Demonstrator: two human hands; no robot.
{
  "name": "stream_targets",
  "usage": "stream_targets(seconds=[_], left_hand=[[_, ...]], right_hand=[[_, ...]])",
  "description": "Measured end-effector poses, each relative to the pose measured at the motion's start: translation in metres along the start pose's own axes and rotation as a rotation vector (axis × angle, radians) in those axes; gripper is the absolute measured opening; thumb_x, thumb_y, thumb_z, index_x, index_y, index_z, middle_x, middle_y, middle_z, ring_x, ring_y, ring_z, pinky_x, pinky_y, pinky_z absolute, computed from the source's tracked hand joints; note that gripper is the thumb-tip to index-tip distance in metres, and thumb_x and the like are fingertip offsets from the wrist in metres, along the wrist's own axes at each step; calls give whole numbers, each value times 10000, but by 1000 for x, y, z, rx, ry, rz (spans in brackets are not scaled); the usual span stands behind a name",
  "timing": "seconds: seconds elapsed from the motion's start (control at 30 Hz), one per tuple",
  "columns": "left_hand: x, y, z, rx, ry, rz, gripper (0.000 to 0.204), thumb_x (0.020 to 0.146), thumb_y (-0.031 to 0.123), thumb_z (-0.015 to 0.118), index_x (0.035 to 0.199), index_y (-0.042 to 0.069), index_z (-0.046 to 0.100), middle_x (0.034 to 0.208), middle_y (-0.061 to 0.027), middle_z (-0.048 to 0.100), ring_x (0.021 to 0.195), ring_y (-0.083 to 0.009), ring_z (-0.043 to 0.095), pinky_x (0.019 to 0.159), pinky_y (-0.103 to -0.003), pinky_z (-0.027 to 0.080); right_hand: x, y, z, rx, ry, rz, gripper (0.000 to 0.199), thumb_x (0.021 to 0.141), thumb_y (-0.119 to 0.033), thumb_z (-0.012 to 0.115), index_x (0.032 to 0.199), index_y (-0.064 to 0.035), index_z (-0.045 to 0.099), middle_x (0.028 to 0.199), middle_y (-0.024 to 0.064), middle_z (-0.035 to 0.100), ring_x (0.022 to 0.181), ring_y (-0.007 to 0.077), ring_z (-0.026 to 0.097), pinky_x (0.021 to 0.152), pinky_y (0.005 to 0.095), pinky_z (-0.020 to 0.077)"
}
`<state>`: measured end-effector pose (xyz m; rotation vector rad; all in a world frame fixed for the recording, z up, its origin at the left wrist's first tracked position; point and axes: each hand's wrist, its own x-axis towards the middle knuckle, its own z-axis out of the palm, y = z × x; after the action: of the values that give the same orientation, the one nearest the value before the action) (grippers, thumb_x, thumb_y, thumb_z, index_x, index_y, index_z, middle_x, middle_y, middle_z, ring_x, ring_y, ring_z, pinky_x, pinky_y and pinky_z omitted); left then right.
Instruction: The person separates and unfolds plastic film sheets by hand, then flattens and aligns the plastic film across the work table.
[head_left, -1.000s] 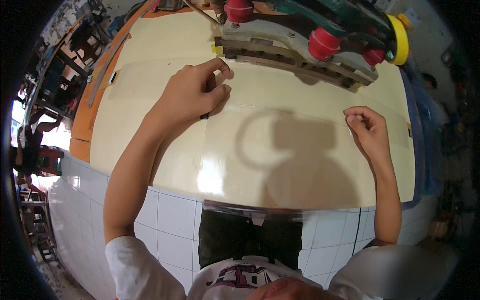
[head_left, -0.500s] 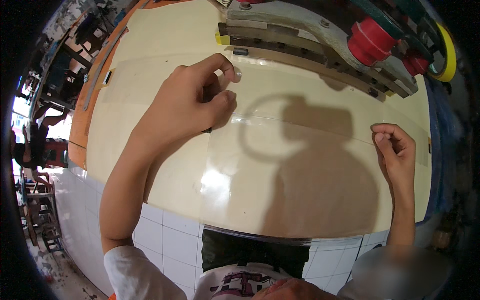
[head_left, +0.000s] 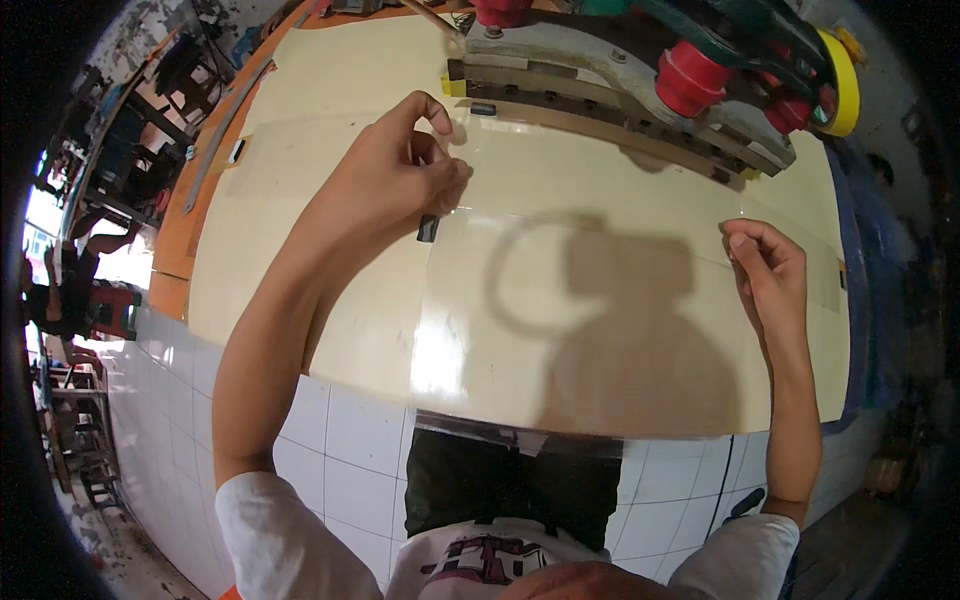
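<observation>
A clear plastic sheet (head_left: 480, 310) lies over the cream-coloured table surface, and its near end hangs past the front edge. At the sheet's far left corner, my left hand (head_left: 405, 160) is closed, thumb against a curled finger, with the index finger lifted apart. The pinch seems to be on the sheet, though its thin edge is hard to see there. My right hand (head_left: 770, 255) pinches near the far right corner, thumb and index together. Beside my left wrist is a small black tab (head_left: 427, 228). Another black tab (head_left: 483, 109) lies beyond my left fingers.
At the far side stands a heavy metal bar machine (head_left: 610, 85) with red knobs (head_left: 692, 78) and a yellow-rimmed wheel (head_left: 842, 85). A metal ruler (head_left: 215, 150) lies along the orange table edge (head_left: 172, 250) at left. White floor tiles (head_left: 355, 435) show below.
The view has shifted. Both hands have moved slightly farther from me, toward the machine, and my left index finger has lifted away from the thumb. More of the tab by my left wrist shows.
</observation>
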<state>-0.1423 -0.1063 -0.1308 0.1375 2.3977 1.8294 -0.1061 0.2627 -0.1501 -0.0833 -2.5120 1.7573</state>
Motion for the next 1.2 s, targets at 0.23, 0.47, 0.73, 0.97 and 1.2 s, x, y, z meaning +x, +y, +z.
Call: stream_targets(seconds=[0.23,0.47,0.73,0.97,1.2], left_hand=[[6,-12,-4,-46,7,27,211,877,-12,608,1008,0,444,690,-17,477,609,-85,495,530,-263,408],[12,-20,-7,-48,17,41,269,859,13,667,1009,-12,445,714,-32,507,645,-81,537,556,-235,458],[14,-21,-7,-216,43,7,323,850,14,678,1053,-28,430,786,-61,531,709,-107,582,606,-226,495],[11,-13,-7,-134,50,-11,363,834,24,706,1063,-42,432,806,-77,540,748,-128,608,647,-227,528],[20,-22,-11,-8,63,30,390,806,65,750,1042,-52,462,791,-95,582,729,-142,632,636,-242,536]], right_hand=[[5,6,1,13,11,-27,164,941,-80,634,1031,48,682,751,-39,579,656,17,466,573,171,349],[7,12,-2,76,5,-38,172,937,-74,634,1046,50,682,769,-13,610,588,17,451,502,173,325],[5,8,-2,115,5,-19,177,938,-66,630,1052,62,678,785,0,623,590,19,460,498,174,334],[6,8,-1,87,30,-13,180,934,-66,646,1058,61,681,811,8,631,692,45,547,578,169,425],[7,11,-2,115,7,-31,173,935,-49,639,1064,58,681,857,11,638,761,61,572,677,186,478]])
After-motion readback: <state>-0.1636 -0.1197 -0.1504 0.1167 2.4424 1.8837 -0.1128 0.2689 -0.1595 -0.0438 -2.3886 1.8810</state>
